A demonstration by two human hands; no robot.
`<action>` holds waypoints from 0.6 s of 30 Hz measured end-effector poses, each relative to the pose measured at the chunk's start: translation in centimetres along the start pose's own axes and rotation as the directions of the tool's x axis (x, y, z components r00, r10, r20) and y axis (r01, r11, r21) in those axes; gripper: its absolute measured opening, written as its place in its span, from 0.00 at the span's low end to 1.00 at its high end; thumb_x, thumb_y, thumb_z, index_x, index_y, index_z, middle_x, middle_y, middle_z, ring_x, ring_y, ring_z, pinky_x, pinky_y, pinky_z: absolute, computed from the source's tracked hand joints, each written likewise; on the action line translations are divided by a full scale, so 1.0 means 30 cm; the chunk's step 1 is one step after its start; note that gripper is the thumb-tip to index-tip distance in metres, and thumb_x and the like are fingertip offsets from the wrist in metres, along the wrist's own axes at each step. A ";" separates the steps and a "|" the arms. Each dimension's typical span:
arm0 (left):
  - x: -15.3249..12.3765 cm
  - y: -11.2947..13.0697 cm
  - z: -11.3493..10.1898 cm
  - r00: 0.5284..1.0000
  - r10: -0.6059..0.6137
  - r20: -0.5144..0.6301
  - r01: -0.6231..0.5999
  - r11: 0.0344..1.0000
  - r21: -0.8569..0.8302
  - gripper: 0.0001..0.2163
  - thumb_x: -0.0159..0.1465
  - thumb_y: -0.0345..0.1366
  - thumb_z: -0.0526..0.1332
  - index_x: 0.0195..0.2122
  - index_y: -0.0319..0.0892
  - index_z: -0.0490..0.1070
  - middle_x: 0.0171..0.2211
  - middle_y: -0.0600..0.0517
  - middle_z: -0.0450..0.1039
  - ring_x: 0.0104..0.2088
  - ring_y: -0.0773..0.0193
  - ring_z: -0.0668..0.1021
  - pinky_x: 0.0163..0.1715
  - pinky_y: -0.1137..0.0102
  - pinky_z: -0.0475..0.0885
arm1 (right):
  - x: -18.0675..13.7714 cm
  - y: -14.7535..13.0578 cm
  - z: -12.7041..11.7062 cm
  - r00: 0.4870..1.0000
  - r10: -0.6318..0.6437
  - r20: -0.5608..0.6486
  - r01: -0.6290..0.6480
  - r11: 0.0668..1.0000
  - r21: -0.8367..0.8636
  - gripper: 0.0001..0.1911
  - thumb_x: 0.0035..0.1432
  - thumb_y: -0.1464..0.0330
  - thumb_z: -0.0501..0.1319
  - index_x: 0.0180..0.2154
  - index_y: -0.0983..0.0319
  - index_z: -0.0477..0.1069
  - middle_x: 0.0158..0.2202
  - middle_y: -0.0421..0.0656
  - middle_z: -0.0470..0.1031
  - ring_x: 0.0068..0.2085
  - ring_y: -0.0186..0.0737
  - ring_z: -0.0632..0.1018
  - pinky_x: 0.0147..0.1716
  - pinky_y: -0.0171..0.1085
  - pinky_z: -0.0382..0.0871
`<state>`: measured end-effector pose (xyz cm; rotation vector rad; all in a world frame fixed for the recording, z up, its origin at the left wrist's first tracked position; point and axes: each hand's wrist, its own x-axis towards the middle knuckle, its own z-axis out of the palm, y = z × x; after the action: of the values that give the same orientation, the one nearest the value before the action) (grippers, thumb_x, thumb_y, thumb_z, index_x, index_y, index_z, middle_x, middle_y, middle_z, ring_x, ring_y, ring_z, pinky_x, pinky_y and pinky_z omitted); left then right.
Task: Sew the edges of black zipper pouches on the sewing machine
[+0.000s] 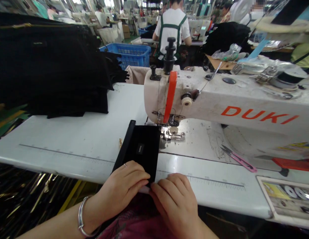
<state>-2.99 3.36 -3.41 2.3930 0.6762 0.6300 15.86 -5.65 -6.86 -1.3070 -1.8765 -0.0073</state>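
A small black fabric piece (pixel 141 147) with a tiny label lies on the white sewing table (pixel 77 139), its far right corner next to the presser foot (pixel 170 132) of a white sewing machine (pixel 229 106). My left hand (pixel 123 189), ring on one finger and bangle on the wrist, rests on the piece's near end with fingers curled and pinching its edge. My right hand (pixel 175 200) meets it at the table's front edge, fingers bent and pressed on the same near edge.
A tall stack of black fabric (pixel 52 66) fills the table's left back. Pink thread snips (pixel 239 159) lie right of the needle. A blue crate (pixel 130 54) and a seated person in white (pixel 172 26) are behind. A tray (pixel 286 196) sits at the right front.
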 end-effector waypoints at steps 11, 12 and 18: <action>-0.016 0.006 0.022 0.984 0.159 0.077 -0.171 0.969 0.179 0.08 0.69 0.23 0.54 0.44 0.38 0.71 0.36 0.50 0.69 0.39 0.62 0.67 0.46 0.66 0.65 | -0.021 0.001 0.014 0.997 -0.062 -0.038 0.063 0.998 0.026 0.05 0.61 0.77 0.63 0.39 0.64 0.75 0.31 0.39 0.76 0.31 0.34 0.71 0.48 0.42 0.64; -0.017 0.006 0.020 0.982 0.160 0.098 -0.176 0.969 0.175 0.09 0.69 0.23 0.54 0.43 0.38 0.71 0.36 0.49 0.69 0.40 0.62 0.67 0.46 0.66 0.66 | -0.023 0.001 0.014 0.997 -0.062 -0.042 0.062 0.998 0.020 0.05 0.61 0.77 0.63 0.39 0.64 0.75 0.31 0.38 0.76 0.31 0.34 0.71 0.48 0.42 0.64; -0.008 0.012 0.004 0.988 0.102 0.115 -0.116 0.985 0.129 0.08 0.70 0.24 0.52 0.43 0.39 0.69 0.37 0.51 0.69 0.39 0.63 0.68 0.44 0.68 0.65 | -0.025 0.006 0.000 0.999 -0.043 -0.012 0.043 0.999 0.032 0.05 0.60 0.77 0.62 0.37 0.63 0.74 0.30 0.40 0.75 0.32 0.36 0.71 0.48 0.42 0.65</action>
<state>-2.99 2.91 -3.34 2.5838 0.5605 0.5088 16.08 -6.16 -7.41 -1.2422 -1.8876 -0.0062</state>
